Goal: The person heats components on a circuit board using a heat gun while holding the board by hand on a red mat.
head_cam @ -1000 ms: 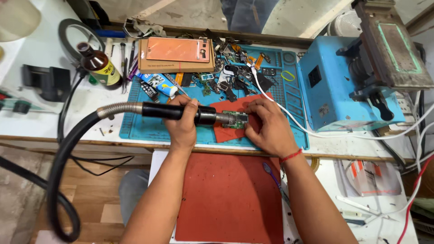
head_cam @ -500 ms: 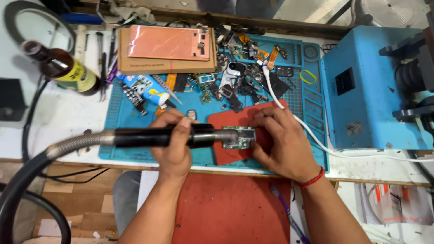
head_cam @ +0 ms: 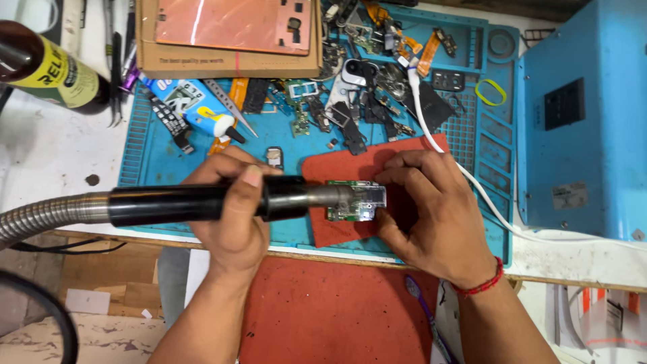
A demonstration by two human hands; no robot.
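Observation:
My left hand (head_cam: pixel 232 212) grips the black handle of a hot-air tool (head_cam: pixel 175 202) that lies level, its metal nozzle (head_cam: pixel 337 197) pointing right. The nozzle tip sits right over a small green circuit board (head_cam: pixel 354 202) lying on a red mat (head_cam: pixel 337 168). My right hand (head_cam: pixel 428 205) rests on the mat's right part, fingertips touching the board's right edge and holding it down. A red thread band circles that wrist. The tool's ribbed metal hose (head_cam: pixel 40 216) runs off to the left.
A blue work mat (head_cam: pixel 155 158) carries several loose phone parts, a glue tube (head_cam: pixel 195 108) and a white cable (head_cam: pixel 431 128). A cardboard box with a copper-coloured panel (head_cam: pixel 232 30) lies behind. A brown bottle (head_cam: pixel 47 67) lies far left, a blue machine (head_cam: pixel 583 114) stands right.
The camera has moved in closer. Both hands stay at the board, with the nozzle now right over it and my right fingers pressed at its edge.

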